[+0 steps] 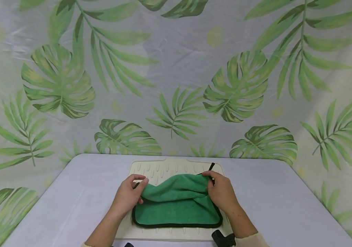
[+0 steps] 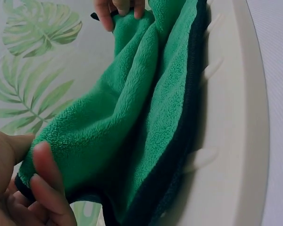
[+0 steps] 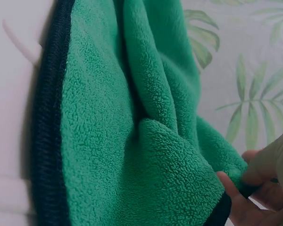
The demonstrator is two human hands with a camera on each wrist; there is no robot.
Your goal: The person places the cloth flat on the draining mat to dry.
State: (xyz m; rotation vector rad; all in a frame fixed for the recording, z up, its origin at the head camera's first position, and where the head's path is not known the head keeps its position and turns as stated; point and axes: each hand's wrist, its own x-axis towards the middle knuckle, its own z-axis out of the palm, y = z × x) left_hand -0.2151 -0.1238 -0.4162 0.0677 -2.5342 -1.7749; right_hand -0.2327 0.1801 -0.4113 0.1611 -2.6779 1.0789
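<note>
A green terry towel [image 1: 176, 212] with a black bound edge lies over a cream ribbed board, its far part lifted into loose folds. My left hand [image 1: 128, 193] pinches the towel's left edge between thumb and fingers; the left wrist view shows that grip on the black-trimmed corner [image 2: 26, 186]. On the other side, my right hand [image 1: 222, 192] pinches the far right edge, close to a black strap end [image 1: 211, 166] that sticks up. The near part of the towel lies flat, while the raised folds [image 3: 155, 70] sag between the two hands.
The cream board [image 1: 151, 168], with raised ribs, sits on a white-covered table [image 1: 95, 178]. Behind the table hangs a leaf-print curtain [image 1: 182, 68]. A black device [image 1: 223, 238] is at the right wrist.
</note>
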